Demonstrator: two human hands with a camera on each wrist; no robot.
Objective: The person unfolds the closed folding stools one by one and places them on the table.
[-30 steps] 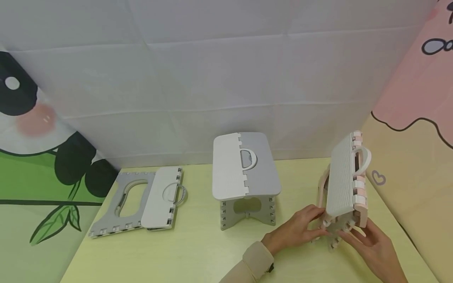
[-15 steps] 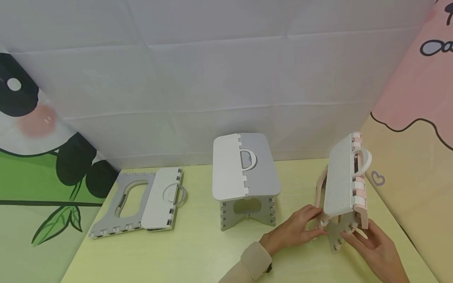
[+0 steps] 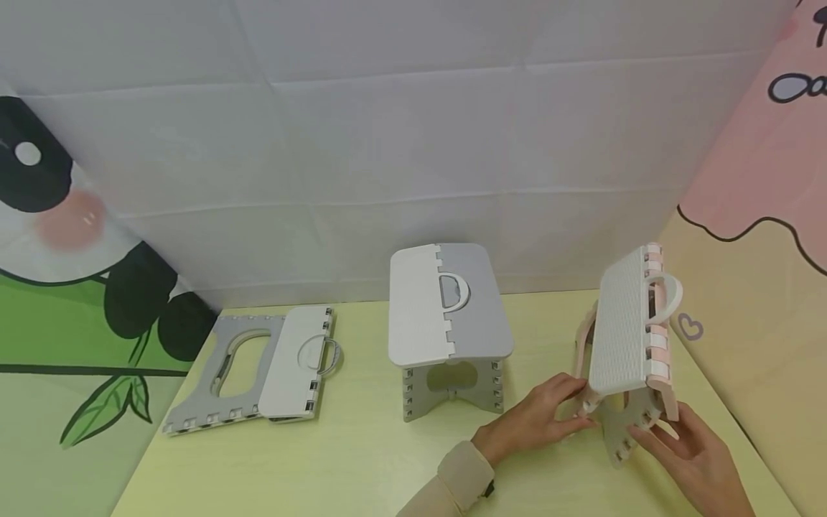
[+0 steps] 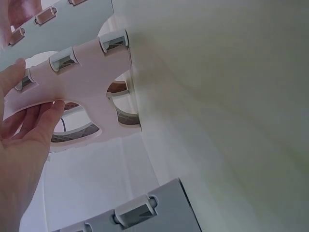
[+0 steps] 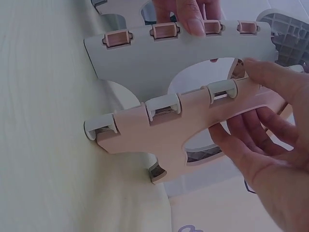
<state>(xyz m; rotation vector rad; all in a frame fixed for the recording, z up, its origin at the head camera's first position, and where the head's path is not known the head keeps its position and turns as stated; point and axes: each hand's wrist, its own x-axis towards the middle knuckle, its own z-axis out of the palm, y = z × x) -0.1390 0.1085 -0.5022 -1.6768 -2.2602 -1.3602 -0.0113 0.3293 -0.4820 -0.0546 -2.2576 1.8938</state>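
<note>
A pink and white folding stool [image 3: 620,330] stands partly unfolded at the right of the table, its ribbed white seat half sloping and its handle sticking out to the right. My left hand [image 3: 539,420] grips a pink leg panel [image 4: 77,82] on the stool's left side, thumb over the hinged edge and fingers in the cutout. On the other side my right hand [image 3: 701,456] holds another pink leg panel [image 5: 140,128] in the same way. A pale grey leg panel [image 5: 145,63] shows between them. The stool's far side is mostly hidden in the head view.
An unfolded white and grey stool [image 3: 420,309] stands upright at the middle of the table [image 3: 323,474]. Farther left lies a flatter, folded white and grey stool [image 3: 291,366]. A white cloth backdrop [image 3: 388,143] rises behind, and a printed wall [image 3: 762,345] closes the right side.
The stool's leg panels have spread farther apart, showing more of the grey panel between them. My right hand has moved slightly right; the left has shifted a little left.
</note>
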